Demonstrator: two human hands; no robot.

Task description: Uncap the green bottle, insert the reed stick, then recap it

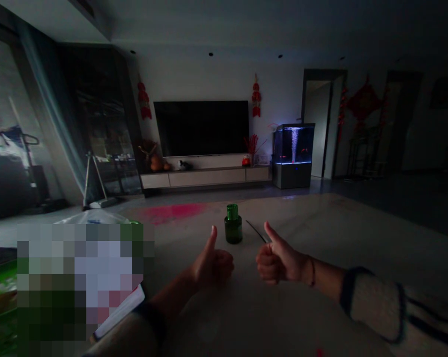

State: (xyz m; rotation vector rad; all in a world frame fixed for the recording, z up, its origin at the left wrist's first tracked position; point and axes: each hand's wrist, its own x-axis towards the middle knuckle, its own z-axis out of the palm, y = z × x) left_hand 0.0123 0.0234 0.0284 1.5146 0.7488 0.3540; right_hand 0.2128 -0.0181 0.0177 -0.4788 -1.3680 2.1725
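Note:
A small green glass bottle (233,229) with a shiny green cap stands upright on the table (283,317), just beyond my hands. My left hand (213,265) is in a fist with its thumb pointing up, to the near left of the bottle. To the near right, my right hand (279,260) makes the same thumb-up fist. Nothing shows in either hand, and neither touches the bottle. Behind my right hand lies a thin dark stick (256,231), its near end hidden by the hand.
At the left, a clear plastic bag (97,216) and a green basket (1,282) sit beside a blurred-out area. A pinkish-red patch (175,212) marks the table's far side. Beyond are a television (201,128), a low cabinet (205,177) and a lit fish tank (294,146).

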